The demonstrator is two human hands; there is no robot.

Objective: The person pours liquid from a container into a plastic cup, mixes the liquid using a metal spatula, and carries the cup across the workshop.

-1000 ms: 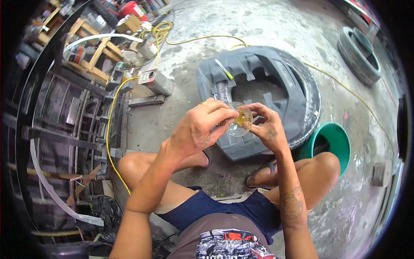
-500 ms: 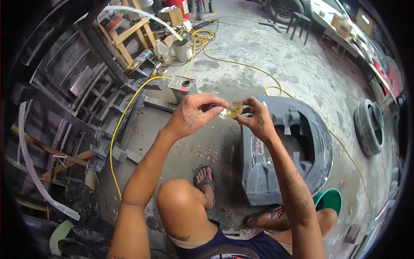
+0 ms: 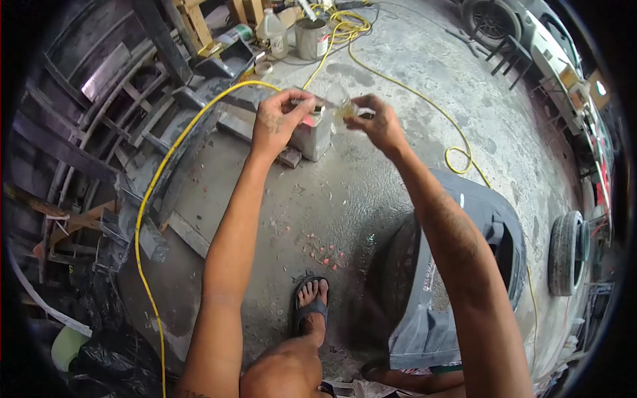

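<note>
Both my arms reach forward over the floor. My right hand pinches a small clear cup with a yellowish tint, blurred by motion. To its left, my left hand has thumb and fingers pressed together; a thin dark shape seems to lead from the fingertips towards the cup, too blurred to name. Just behind my left fingertips stands a square metal can with a red mark on top, partly covered by the hand. The two hands are a short gap apart.
A grey moulded car part rests at my right. A yellow hose crosses the left side and coils at the back beside an open metal bucket and a plastic jug. Tyres stand far right; metal framing lines the left.
Both hands have moved forward and apart, from close together around the clear cup to beside the metal can. My view has shifted, bringing the can nearer and the grey part lower.
</note>
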